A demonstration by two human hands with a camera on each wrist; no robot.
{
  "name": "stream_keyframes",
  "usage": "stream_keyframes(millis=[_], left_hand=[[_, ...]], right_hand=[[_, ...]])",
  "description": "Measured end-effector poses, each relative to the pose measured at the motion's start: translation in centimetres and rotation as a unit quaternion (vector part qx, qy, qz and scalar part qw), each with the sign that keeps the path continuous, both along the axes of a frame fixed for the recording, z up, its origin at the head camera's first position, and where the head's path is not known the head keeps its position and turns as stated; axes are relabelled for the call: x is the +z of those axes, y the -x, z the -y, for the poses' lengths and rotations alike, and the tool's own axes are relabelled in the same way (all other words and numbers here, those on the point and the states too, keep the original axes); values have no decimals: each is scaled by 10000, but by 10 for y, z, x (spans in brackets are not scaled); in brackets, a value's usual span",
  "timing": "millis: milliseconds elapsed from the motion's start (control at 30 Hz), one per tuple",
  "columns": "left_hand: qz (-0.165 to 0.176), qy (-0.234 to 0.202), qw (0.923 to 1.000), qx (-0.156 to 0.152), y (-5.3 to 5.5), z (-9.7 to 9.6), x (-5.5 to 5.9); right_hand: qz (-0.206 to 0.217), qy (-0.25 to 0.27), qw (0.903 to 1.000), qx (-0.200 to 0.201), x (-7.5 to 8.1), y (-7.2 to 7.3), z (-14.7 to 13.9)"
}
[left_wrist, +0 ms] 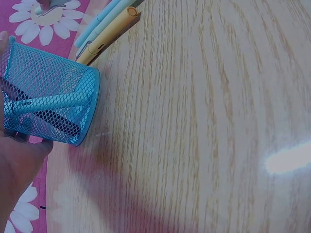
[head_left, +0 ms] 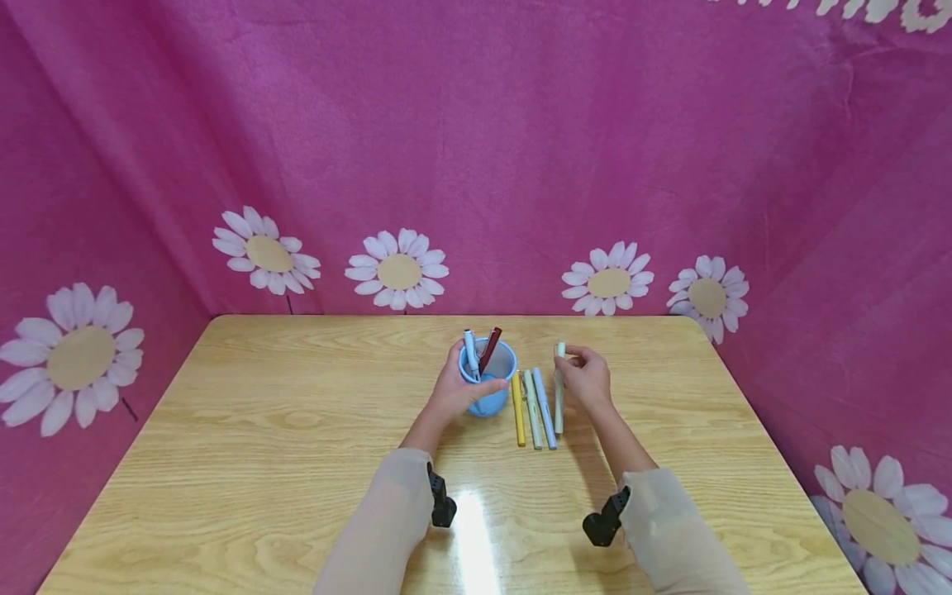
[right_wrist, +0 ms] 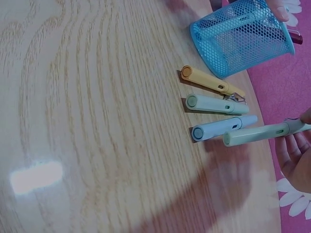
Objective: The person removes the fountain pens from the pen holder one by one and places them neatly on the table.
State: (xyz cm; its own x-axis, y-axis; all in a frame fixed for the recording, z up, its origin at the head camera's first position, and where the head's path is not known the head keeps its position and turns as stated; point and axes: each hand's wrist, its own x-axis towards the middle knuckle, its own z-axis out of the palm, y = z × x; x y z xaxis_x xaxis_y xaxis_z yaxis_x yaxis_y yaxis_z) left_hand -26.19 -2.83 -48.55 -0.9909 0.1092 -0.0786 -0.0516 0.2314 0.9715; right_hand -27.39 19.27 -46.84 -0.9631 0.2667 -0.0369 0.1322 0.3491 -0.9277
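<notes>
My left hand (head_left: 454, 388) grips a blue mesh pen cup (head_left: 488, 404) around its side, thumb across the front. Inside the cup lean a light blue pen (head_left: 471, 351) and a dark red pen (head_left: 489, 349). With thumb and fingers my right hand (head_left: 587, 378) pinches a pale green pen (right_wrist: 257, 135) near its capped end, its other end raised over the table in the right wrist view. Between the hands a yellow pen (head_left: 518, 409), a light green pen (head_left: 532, 411) and a lavender-blue pen (head_left: 545, 409) lie side by side on the table.
The wooden table (head_left: 297, 463) has its far edge just beyond the cup. A pink curtain (head_left: 476, 165) with white daisies encloses the table at the back and both sides. Light glares off the tabletop near the front.
</notes>
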Motion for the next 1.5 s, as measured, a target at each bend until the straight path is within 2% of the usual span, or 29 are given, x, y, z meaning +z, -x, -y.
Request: stream_keyframes(millis=[267,567,967,1500], left_hand=[[-10,-43,10000,4,0,0,-1],[15,-14,10000,21,0,1,-1],[99,-47,9999,12,-1,2,0],[86,-38,10000,2,-1,0,1]], right_hand=[[254,-80,9995,195,-7,0,0],[465,62,9983,357,-11,-2,2],[513,339,9979,209,-21,2,0],[711,134,9973,136,-33,5,0]])
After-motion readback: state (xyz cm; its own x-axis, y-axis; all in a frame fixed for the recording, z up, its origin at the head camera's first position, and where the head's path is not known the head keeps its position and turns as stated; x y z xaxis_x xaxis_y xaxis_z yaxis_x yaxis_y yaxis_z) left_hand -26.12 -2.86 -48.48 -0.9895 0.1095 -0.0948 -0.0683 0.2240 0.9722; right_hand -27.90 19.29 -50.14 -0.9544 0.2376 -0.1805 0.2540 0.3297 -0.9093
